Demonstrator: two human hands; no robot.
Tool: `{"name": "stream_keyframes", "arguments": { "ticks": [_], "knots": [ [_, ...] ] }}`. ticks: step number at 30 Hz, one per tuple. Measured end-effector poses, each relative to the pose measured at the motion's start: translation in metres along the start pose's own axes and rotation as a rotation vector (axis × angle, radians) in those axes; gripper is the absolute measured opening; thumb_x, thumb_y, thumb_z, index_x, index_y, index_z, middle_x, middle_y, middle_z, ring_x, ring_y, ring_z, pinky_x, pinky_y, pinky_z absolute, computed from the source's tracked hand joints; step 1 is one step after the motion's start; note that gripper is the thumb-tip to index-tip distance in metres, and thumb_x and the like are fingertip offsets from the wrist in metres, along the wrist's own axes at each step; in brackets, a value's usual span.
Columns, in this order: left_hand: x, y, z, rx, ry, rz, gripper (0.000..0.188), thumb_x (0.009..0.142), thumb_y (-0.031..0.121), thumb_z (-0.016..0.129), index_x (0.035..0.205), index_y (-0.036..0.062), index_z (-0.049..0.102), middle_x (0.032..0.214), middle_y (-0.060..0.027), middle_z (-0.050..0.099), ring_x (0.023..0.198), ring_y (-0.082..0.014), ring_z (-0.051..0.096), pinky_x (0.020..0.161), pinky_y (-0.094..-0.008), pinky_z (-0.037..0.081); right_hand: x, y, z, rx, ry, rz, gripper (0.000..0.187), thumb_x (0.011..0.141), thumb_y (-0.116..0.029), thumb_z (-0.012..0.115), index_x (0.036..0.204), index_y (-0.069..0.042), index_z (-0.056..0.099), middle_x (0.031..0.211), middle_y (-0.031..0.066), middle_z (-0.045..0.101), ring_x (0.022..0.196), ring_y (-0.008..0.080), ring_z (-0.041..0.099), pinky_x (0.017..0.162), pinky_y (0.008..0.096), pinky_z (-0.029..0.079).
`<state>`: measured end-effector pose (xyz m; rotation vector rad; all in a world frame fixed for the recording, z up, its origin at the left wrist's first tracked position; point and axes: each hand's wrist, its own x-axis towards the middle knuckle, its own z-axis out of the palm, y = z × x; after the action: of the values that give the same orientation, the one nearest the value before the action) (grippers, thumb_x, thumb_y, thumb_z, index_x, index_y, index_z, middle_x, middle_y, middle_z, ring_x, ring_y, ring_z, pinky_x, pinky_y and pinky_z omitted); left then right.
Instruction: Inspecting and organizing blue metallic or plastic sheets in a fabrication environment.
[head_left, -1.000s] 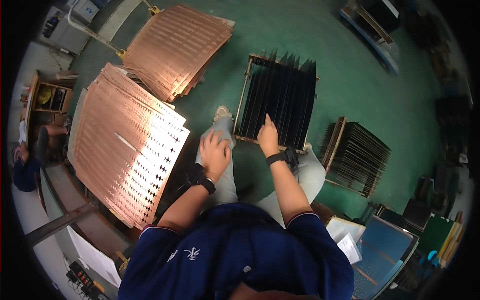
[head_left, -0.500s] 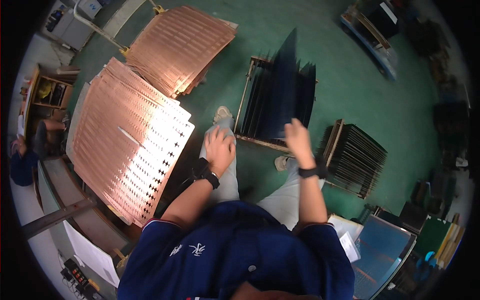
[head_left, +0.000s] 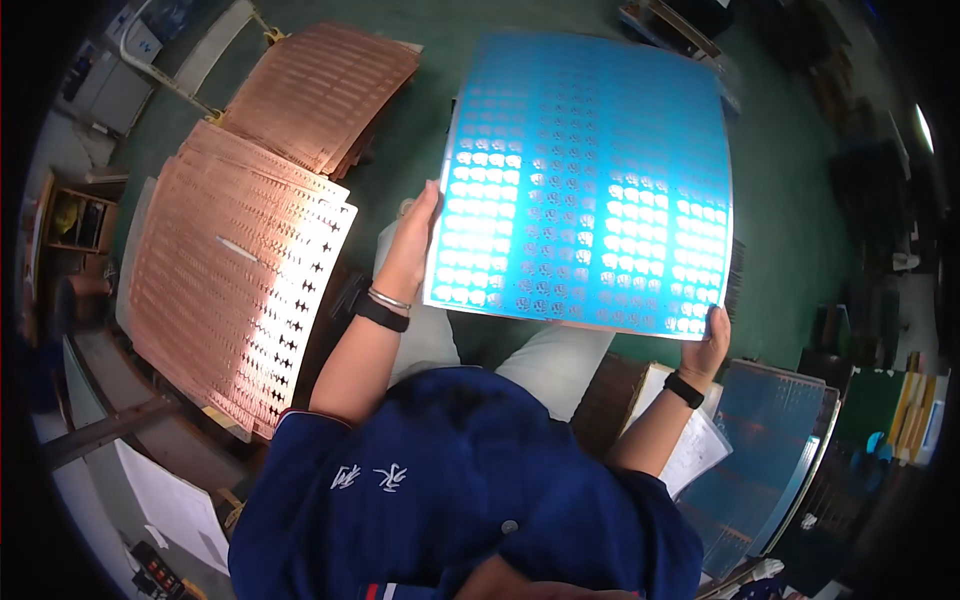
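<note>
A large thin blue panel [head_left: 580,190], printed with rows of small repeated shapes, is held up in front of me and glares brightly in its lower half. My left hand [head_left: 410,243] grips its left edge, thumb and fingers closed on it. At the lower right corner, my right hand [head_left: 708,345] pinches the panel, with the thumb at the edge. The panel tilts slightly and hides most of the floor behind it, along with the racks of dark sheets. To the left of my left hand lies a stack of copper-coloured perforated sheets [head_left: 215,270] with a thin light stick on top.
A second copper-coloured stack [head_left: 325,95] stands farther back, beside a metal cart handle [head_left: 135,45]. Blue panels [head_left: 765,440] are piled at my right, next to white papers [head_left: 690,455]. A dark cart [head_left: 670,25] stands at the far right.
My right hand was at a dark upright sheet in the rack and my left hand rested at my knee. Now both hands hold the blue panel raised and facing me. My view has shifted slightly.
</note>
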<state>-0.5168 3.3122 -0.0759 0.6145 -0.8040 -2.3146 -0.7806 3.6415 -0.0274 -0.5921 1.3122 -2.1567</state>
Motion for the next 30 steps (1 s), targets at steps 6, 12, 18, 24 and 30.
{"name": "stream_keyframes", "arguments": {
  "ticks": [6, 12, 18, 24, 30],
  "knots": [
    [-0.022, 0.029, 0.021, 0.099, -0.038, 0.099, 0.041, 0.095, 0.025, 0.050, 0.129, 0.0023, 0.044, 0.116, -0.0064, 0.056, 0.102, -0.0127, 0.055, 0.087, -0.0277, 0.045, -0.007, 0.016, 0.011, 0.088, -0.026, 0.098, 0.040, 0.092, -0.018, 0.048, 0.122, 0.010, 0.047, 0.115, 0.0157, 0.059, 0.103, 0.0197, 0.057, 0.089, 0.0321, 0.044],
    [-0.043, 0.041, 0.026, 0.172, -0.118, 0.146, 0.043, 0.095, 0.023, 0.051, 0.132, 0.0036, 0.041, 0.119, -0.0068, 0.056, 0.104, -0.0127, 0.055, 0.088, -0.0281, 0.045, -0.014, 0.015, -0.018, -0.018, -0.034, 0.211, 0.038, 0.095, -0.024, 0.048, 0.115, 0.008, 0.052, 0.111, 0.0140, 0.060, 0.103, 0.0182, 0.057, 0.089, 0.0315, 0.045],
    [-0.057, 0.047, 0.031, 0.219, -0.146, 0.100, 0.045, 0.094, 0.020, 0.051, 0.134, 0.0025, 0.039, 0.122, -0.0068, 0.054, 0.106, -0.0134, 0.054, 0.091, -0.0279, 0.044, 0.024, -0.004, 0.001, -0.088, 0.008, 0.114, 0.036, 0.099, -0.028, 0.041, 0.111, 0.003, 0.055, 0.102, 0.0068, 0.062, 0.095, 0.0126, 0.057, 0.086, 0.0273, 0.045],
    [-0.053, 0.055, 0.026, 0.215, -0.188, 0.114, 0.040, 0.096, 0.024, 0.048, 0.129, 0.0015, 0.044, 0.118, -0.0083, 0.056, 0.104, -0.0142, 0.055, 0.088, -0.0285, 0.045, 0.032, -0.016, 0.040, -0.139, 0.033, -0.057, 0.035, 0.098, -0.019, 0.040, 0.125, 0.003, 0.046, 0.115, 0.0092, 0.058, 0.102, 0.0142, 0.056, 0.090, 0.0277, 0.044],
    [-0.030, 0.079, 0.038, 0.253, -0.203, 0.252, 0.032, 0.097, 0.026, 0.047, 0.118, 0.0013, 0.051, 0.104, -0.0080, 0.062, 0.087, -0.0097, 0.059, 0.077, -0.0238, 0.048, 0.017, -0.001, 0.034, -0.166, 0.108, -0.068, 0.033, 0.097, -0.017, 0.044, 0.125, 0.000, 0.047, 0.114, 0.0077, 0.058, 0.103, 0.0135, 0.055, 0.091, 0.0277, 0.044]
  ]
}}
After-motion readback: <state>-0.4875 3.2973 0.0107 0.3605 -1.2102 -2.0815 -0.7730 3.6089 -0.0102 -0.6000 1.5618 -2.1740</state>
